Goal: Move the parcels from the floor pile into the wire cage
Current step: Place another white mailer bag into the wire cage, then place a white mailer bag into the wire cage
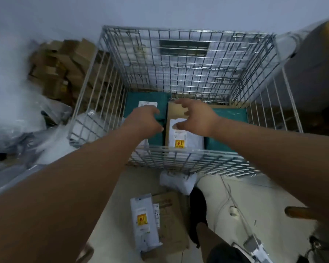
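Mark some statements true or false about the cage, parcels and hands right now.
1. The wire cage is empty. False: a cardboard box lies in it between the left teal parcel and the right teal parcel.
2. The right hand hangs over the cardboard box, fingers spread, holding nothing. True.
3. A white mailer with a yellow sticker lies on the floor outside the cage. True.
4. The left hand grips the white mailer. False: it is over the cage, apart from the mailer.
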A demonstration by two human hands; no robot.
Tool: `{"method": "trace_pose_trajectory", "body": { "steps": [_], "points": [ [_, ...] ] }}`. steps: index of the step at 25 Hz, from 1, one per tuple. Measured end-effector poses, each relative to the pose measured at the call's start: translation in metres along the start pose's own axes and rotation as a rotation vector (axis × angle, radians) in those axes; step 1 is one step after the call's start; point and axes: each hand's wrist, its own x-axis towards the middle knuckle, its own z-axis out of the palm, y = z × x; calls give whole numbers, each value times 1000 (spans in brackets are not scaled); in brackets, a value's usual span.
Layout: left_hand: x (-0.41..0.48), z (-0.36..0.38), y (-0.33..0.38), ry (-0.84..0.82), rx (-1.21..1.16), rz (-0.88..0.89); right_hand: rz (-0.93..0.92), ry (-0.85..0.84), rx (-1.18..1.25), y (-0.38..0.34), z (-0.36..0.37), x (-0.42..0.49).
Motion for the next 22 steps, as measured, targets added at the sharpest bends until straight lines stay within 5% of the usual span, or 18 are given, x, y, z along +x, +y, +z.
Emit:
{"method": "trace_pose_trajectory", "body": {
  "steps": [10,18,22],
  "points": [
    [-162,60,-92,104,-83,72,-112,96,36,-63,126,-128],
    [-205,180,-197,50,288,-126,-12,-149,-3,-9,273,-178],
    [-213,227,-250,23,278,-232,3,-224,-46,17,329,-178]
  ]
}}
